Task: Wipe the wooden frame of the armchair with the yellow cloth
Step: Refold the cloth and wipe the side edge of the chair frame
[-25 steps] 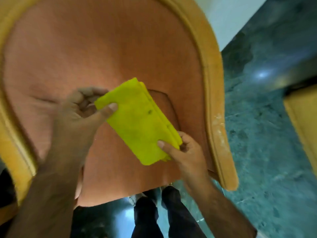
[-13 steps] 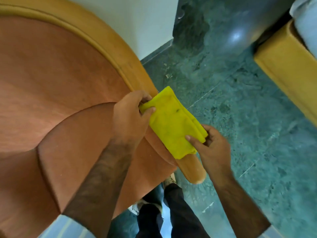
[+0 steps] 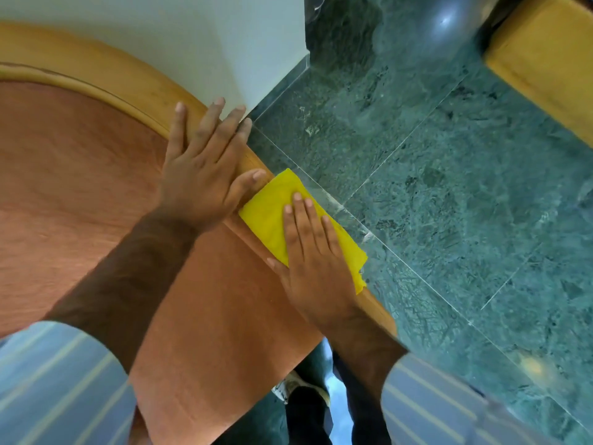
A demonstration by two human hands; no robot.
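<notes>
The folded yellow cloth lies on the right arm of the armchair's wooden frame, draped over its outer edge. My right hand presses flat on the cloth, fingers together and pointing up the rail. My left hand rests flat and spread on the bare wood just above the cloth, thumb touching the cloth's upper corner. The frame curves from the upper left down to a rounded end near my right wrist. Orange upholstery fills the chair's inside.
Green marble floor lies to the right of the chair. A white wall stands behind the chair back. Another yellow wooden piece of furniture sits at the upper right. My dark trousers and a shoe show below the seat.
Both hands held the cloth by its ends above the arm rail. Now the cloth lies on the rail, my right hand pressed on it and my left hand released onto the bare wood.
</notes>
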